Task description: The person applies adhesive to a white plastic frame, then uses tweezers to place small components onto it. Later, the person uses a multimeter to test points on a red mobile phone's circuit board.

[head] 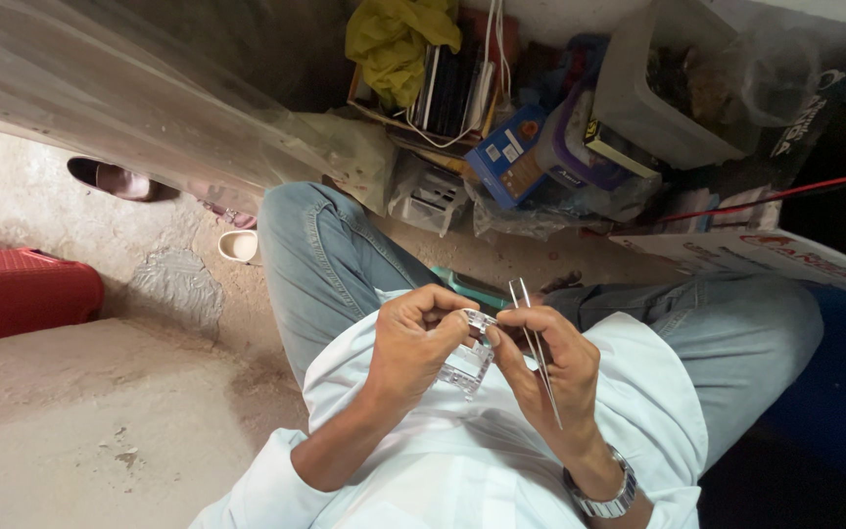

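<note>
Head view — both hands' fingers grasp a clear plastic piece [467, 358], right hand [550, 367] also tweezers [534, 343].

Both hands meet over the lap, close together, fingertips almost touching. The left hand [418, 338] is curled, thumb and fingers pinched inward, its bare forearm running back toward a rolled white sleeve. The right hand [550, 367] faces it — fingers bent, thumb pressed forward — with a metal watch on the wrist, elbow tucked near the body.
</note>
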Demonstrator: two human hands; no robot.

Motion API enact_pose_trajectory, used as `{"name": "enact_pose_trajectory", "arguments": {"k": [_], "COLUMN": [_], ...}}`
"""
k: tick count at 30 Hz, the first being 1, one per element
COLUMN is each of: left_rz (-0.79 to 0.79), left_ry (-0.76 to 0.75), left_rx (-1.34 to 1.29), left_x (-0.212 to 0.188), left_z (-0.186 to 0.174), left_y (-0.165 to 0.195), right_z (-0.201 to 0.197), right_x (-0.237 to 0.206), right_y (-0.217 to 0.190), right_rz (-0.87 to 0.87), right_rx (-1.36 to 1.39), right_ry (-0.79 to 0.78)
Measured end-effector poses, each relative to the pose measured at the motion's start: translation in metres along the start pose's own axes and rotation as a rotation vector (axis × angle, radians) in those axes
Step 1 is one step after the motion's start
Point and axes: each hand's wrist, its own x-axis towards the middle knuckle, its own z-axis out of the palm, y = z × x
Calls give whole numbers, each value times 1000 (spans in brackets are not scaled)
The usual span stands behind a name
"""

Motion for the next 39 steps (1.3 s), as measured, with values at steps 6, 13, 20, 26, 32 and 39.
{"name": "enact_pose_trajectory", "arguments": {"k": [6, 13, 20, 26, 32, 39], "left_rz": [-9, -128, -137, -144, -151, -150], "left_ry": [17, -76, -171, -180, -180, -194], "left_rx": [-38, -6, 81, 53, 67, 27], "left_x": [1, 1, 0, 0, -1, -4], "left_z": [0, 0, -8, -10, -11, -10], "left_y": [-4, 20, 33, 30, 32, 35], "right_z": [0, 0, -5, -6, -6, -6], "right_x": [-1, -1, 2, 3, 1, 0], "right_y": [3, 14, 20, 21, 22, 22], "right_rz": [-17, 260, 383, 399, 407, 409], "right_rx": [-22, 211, 500, 531, 544, 565], "right_ry": [-6, 32, -21, -27, -24, -23]}}
